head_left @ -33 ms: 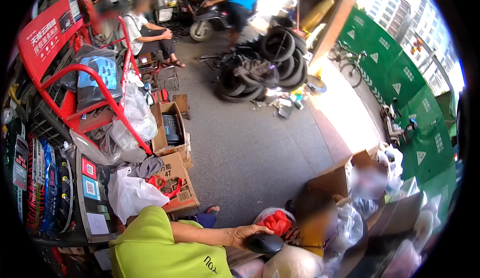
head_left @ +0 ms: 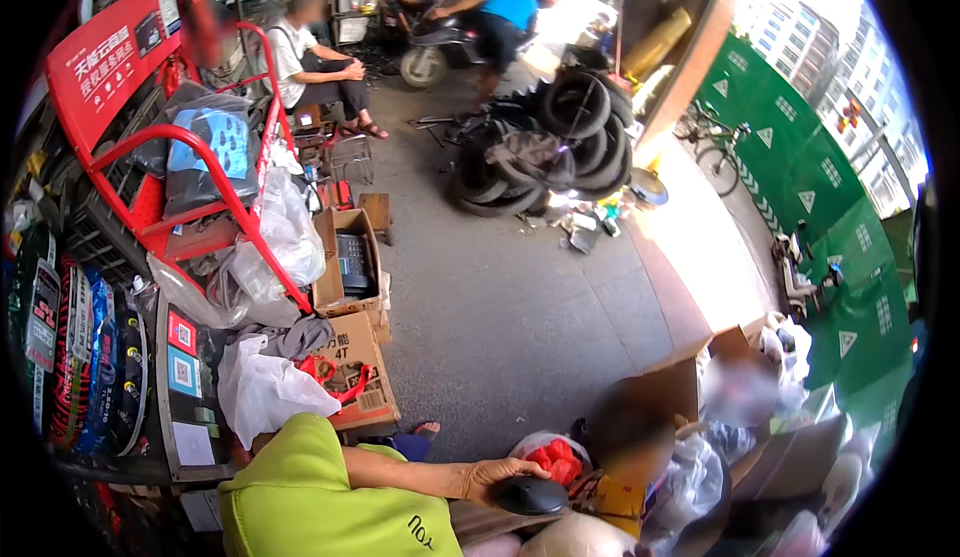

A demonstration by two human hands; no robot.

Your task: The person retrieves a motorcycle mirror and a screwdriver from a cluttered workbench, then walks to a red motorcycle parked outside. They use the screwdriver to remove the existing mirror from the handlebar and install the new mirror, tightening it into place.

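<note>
fingers (head_left: 522, 467) of the left hand (head_left: 488, 479) are closed on the left end of a smooth black oval object (head_left: 533, 496), held just right of the lime shirt (head_left: 310, 492). beyond it lies a red bag (head_left: 556, 459); farther off, an open cardboard box (head_left: 327, 279), then piled tyres (head_left: 598, 155).

Lettered in white at the left, large lines above smaller ones, on the red panel (head_left: 110, 62) of a rack. Patterned nearer in with square scan codes, on a red-edged card (head_left: 181, 334) and, just below, on a blue-edged card (head_left: 183, 371), against a dark case (head_left: 166, 427). Marked boldly at near left, on banded tyres (head_left: 101, 377). Printed in dark characters on the near cardboard box (head_left: 376, 362). Scrawled in black on the lime-green shirt (head_left: 330, 487). Set in white along the right, on green hoarding (head_left: 850, 287), in triangular signs, chevrons and blocks, seemingly of characters, too small to make out.
</note>
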